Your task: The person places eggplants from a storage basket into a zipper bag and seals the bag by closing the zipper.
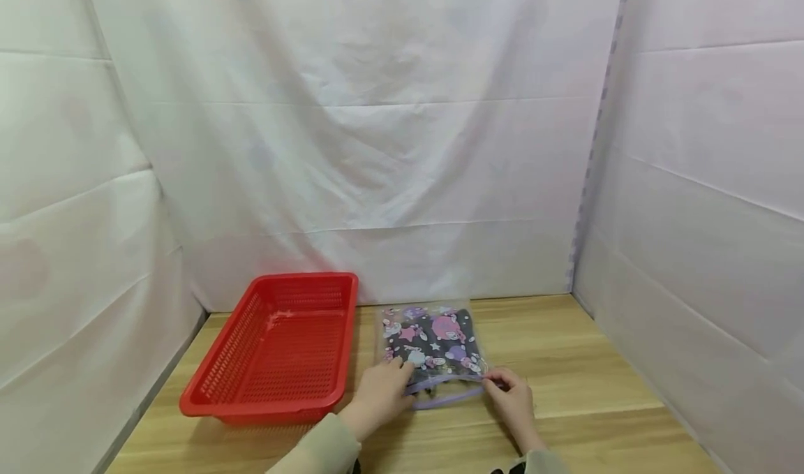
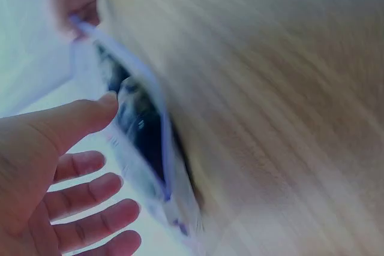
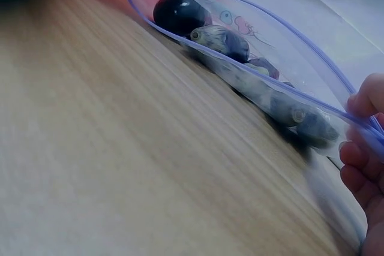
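Observation:
A clear zip bag (image 1: 433, 338) printed with pink and purple cartoon shapes lies on the table. Its mouth, edged by purple zip strips (image 3: 300, 43), gapes toward me. Inside are a glossy black round thing (image 3: 179, 15) and several grey, patterned, rounded pieces (image 3: 221, 41). My right hand (image 1: 511, 398) pinches the right end of the zip strips between thumb and fingers. At the left end of the mouth is my left hand (image 1: 380, 390). The left wrist view shows its fingers spread apart, with the thumb (image 2: 90, 115) overlapping the bag's edge.
A red plastic basket (image 1: 348, 348) with slotted walls stands left of the bag. The wooden table (image 1: 590, 383) is bounded by white sheets (image 1: 377, 167) hung at the back and both sides.

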Tool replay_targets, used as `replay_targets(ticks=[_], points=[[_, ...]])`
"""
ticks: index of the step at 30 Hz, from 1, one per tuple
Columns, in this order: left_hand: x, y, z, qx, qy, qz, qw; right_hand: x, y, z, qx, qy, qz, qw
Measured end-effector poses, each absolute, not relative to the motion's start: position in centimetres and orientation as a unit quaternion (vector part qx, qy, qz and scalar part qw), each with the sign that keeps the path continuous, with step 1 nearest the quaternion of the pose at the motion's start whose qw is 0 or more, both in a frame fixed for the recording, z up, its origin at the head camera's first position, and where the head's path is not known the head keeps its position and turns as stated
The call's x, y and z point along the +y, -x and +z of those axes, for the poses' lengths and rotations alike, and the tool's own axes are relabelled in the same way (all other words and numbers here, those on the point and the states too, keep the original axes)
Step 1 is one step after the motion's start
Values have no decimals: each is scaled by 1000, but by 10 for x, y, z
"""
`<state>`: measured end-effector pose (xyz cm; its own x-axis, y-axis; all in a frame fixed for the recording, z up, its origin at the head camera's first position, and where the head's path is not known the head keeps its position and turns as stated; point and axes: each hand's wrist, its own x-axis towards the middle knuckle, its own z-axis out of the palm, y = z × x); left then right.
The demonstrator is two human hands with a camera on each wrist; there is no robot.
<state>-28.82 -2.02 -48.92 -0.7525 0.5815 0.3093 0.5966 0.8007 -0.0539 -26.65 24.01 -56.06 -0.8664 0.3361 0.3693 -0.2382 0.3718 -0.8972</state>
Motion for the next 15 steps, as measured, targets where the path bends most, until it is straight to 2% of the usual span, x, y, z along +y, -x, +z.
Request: replay_targets(ticks=[7,15], points=[[-35,279,-495,-917,323,-85,220,249,272,-578,-791,53,552,257],[-48,269,-503,-922,298,-87,230,247,274,-581,-799,42,545,251]])
